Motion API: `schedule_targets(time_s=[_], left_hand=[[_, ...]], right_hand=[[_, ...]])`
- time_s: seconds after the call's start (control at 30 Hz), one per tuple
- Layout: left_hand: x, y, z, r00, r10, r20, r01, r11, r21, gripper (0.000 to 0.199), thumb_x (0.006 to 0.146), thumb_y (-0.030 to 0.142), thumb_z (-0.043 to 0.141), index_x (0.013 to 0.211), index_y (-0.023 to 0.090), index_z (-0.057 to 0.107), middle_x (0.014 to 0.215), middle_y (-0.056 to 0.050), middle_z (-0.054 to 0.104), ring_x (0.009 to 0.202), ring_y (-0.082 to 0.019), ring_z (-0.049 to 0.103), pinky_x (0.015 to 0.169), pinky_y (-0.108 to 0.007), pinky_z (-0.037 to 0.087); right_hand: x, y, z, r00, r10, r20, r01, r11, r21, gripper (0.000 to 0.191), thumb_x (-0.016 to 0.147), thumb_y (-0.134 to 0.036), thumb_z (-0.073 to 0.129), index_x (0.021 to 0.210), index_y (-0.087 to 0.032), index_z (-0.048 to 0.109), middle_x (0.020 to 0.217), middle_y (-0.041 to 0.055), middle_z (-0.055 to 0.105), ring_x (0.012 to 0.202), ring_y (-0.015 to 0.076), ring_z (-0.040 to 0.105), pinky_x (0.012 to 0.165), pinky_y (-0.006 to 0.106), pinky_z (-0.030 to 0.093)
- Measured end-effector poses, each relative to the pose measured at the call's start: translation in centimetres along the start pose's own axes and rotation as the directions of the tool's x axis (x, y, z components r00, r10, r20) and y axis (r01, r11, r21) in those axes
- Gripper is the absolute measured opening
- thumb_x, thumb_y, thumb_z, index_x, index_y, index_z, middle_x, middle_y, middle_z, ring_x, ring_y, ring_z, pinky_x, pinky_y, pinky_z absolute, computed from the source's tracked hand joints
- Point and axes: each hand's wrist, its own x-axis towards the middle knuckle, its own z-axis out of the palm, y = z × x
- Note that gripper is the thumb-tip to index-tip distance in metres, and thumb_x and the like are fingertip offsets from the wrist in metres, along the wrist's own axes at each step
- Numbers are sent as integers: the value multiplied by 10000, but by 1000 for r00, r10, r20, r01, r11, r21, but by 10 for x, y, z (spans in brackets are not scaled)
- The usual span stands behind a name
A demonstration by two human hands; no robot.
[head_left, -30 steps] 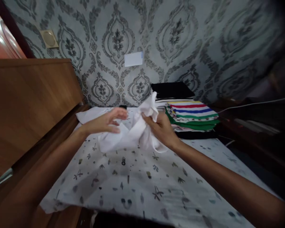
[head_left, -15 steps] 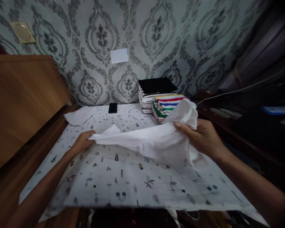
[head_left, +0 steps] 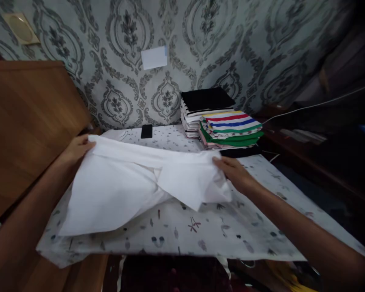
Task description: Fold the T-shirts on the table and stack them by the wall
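A white cloth garment [head_left: 115, 190] is stretched between my two hands above the table with the printed cover. My left hand [head_left: 80, 147] pinches its upper left corner, and the fabric hangs down from there toward the table's front left. My right hand [head_left: 231, 168] grips the upper right end, where the cloth is bunched and folded over. A pointed flap droops near the middle right. Part of another white cloth [head_left: 114, 134] shows behind the garment at the back left.
On the printed cover [head_left: 176, 243] stand a stack of folded clothes with a black top [head_left: 208, 98] and a striped, green and pink stack [head_left: 234, 123]. A black phone [head_left: 146, 131] lies near the wall. A wooden cabinet [head_left: 33, 121] borders the left.
My left hand has moved up and left, and my right hand slightly left. The white garment, bunched and narrow before, is now spread wide between them. The view has shifted slightly.
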Motion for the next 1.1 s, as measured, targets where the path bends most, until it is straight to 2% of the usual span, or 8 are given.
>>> schedule_targets(time_s=[0.13,0.27,0.4,0.47,0.57,0.8,0.97,1.1], left_hand=[[-9,-40,46,996,-70,49,58,975,213,113,665,241,586,772,214,568,682,-15,621,772,-251,643,703,-342,510],[-47,-29,79,954,163,252,-209,963,167,215,811,317,510,970,204,600,976,-74,677,918,-242,644,776,-337,519],[-98,22,116,670,521,529,-558,823,-105,278,940,389,487,1134,233,609,1130,-76,652,1054,-235,605,884,-349,518],[-120,47,137,495,626,603,-691,704,-164,287,958,356,507,1209,237,580,1181,-81,629,1099,-237,576,909,-356,509],[-136,67,163,362,670,648,-837,540,-90,222,964,261,511,1162,200,588,1141,-90,623,1041,-243,568,871,-377,505],[-124,78,178,361,659,660,-885,465,20,205,1013,196,406,956,178,602,930,-49,625,874,-206,557,717,-324,460],[-129,93,187,201,717,668,-957,290,-23,136,948,227,546,1066,187,599,1013,-64,634,936,-241,557,776,-368,428],[-118,104,194,178,691,700,-897,406,-172,249,997,140,376,900,177,602,903,-56,646,865,-199,571,785,-337,419]], right_hand=[[-5,27,15,999,-48,6,47,934,-355,301,830,-465,554,910,-207,686,810,73,706,708,230,663,624,354,535],[-30,10,16,928,-263,263,356,837,-416,305,897,-391,545,1118,-220,668,1031,100,681,841,231,664,724,358,541],[-51,-15,32,729,-298,616,608,694,-385,280,899,-328,617,1163,-242,648,1049,78,640,840,210,635,687,310,500],[-55,-20,43,701,-252,667,648,616,-448,141,928,-258,572,1021,-210,667,990,71,620,763,180,597,627,279,445],[-57,-18,53,722,-233,652,637,592,-494,212,973,-183,473,827,-179,626,865,46,593,661,136,521,571,249,358],[-50,-5,45,851,-305,428,485,767,-420,166,954,-157,479,839,-191,594,842,32,613,700,145,560,636,262,407],[-47,11,30,936,-241,258,330,857,-397,127,938,-165,500,902,-184,621,888,59,661,770,180,610,701,308,482],[-56,26,23,921,-256,295,353,870,-344,161,968,-289,545,1042,-183,641,1012,92,687,942,228,642,831,385,532]])
